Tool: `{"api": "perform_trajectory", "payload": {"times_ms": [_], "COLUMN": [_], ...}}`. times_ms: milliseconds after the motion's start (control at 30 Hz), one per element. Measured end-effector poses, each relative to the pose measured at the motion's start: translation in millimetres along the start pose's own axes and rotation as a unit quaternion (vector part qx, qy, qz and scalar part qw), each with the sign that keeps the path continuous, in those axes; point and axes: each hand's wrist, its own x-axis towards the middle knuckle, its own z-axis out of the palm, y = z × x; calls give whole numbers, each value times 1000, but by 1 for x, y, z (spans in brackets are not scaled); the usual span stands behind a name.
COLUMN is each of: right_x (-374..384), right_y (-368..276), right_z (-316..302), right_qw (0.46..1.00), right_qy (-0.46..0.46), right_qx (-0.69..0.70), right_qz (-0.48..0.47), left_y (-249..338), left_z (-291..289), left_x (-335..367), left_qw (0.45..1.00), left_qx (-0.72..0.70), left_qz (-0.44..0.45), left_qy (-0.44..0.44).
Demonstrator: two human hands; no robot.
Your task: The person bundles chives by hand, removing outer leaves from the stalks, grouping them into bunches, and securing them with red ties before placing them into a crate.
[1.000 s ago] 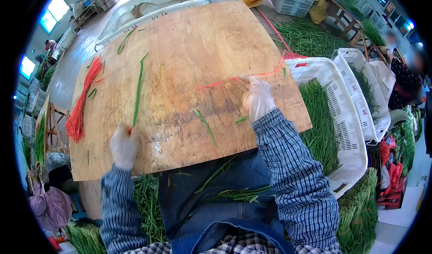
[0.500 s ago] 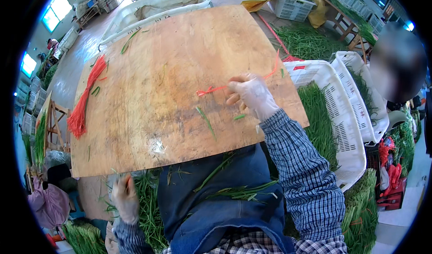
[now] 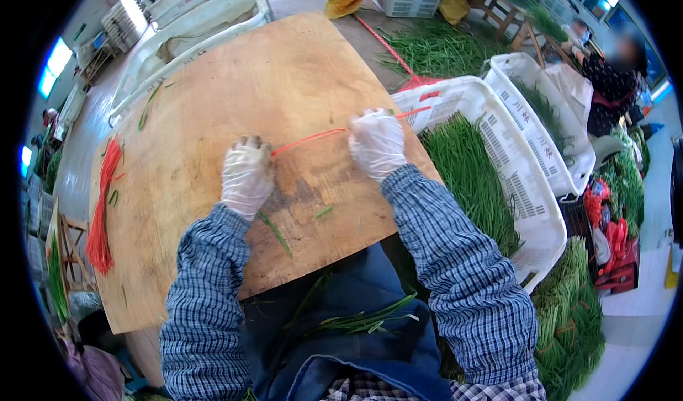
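Both my hands wear thin clear gloves and rest on a large wooden board (image 3: 235, 88). My left hand (image 3: 246, 177) and my right hand (image 3: 376, 143) each pinch an end of a thin red tie string (image 3: 307, 139), stretched between them over the board. The string's far end runs past my right hand toward a white crate (image 3: 530, 216). A few loose green stalks (image 3: 274, 233) lie on the board just below my left hand.
A bundle of red strings (image 3: 102, 205) lies at the board's left edge. White plastic crates filled with green stalks (image 3: 469, 177) stand to my right. More green stalks lie on my blue apron (image 3: 356, 323). Another person (image 3: 615, 74) sits at the far right.
My left hand came up from below the board's near edge and took hold of the red string. My right hand stayed on the string, which now stretches between both hands.
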Motion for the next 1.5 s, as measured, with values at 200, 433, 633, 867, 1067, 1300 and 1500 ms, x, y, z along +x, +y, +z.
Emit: {"api": "perform_trajectory", "payload": {"times_ms": [200,433,633,867,1067,1300,1500], "right_x": [1,-45,-167,-391,-441,-446,-435], "right_y": [1,64,174,261,264,245,201], "right_z": [6,-76,-130,-74,-3,38,52], "right_qw": [999,930,779,617,623,514,591], "right_qy": [24,179,163,27,-215,-102,-145], "right_qx": [28,290,398,310,176,325,285], "right_qz": [11,136,456,723,731,787,741], "left_y": [-8,79,188,294,331,330,334], "left_z": [-14,-69,-54,47,111,108,111], "left_x": [2,3,-29,-22,-28,-22,-21], "left_qw": [998,978,892,867,869,865,866], "left_qx": [-34,-128,-393,-273,-195,-231,-232], "left_qz": [-40,5,203,362,384,365,370], "left_qy": [-20,167,-95,-208,-242,-256,-242]}}
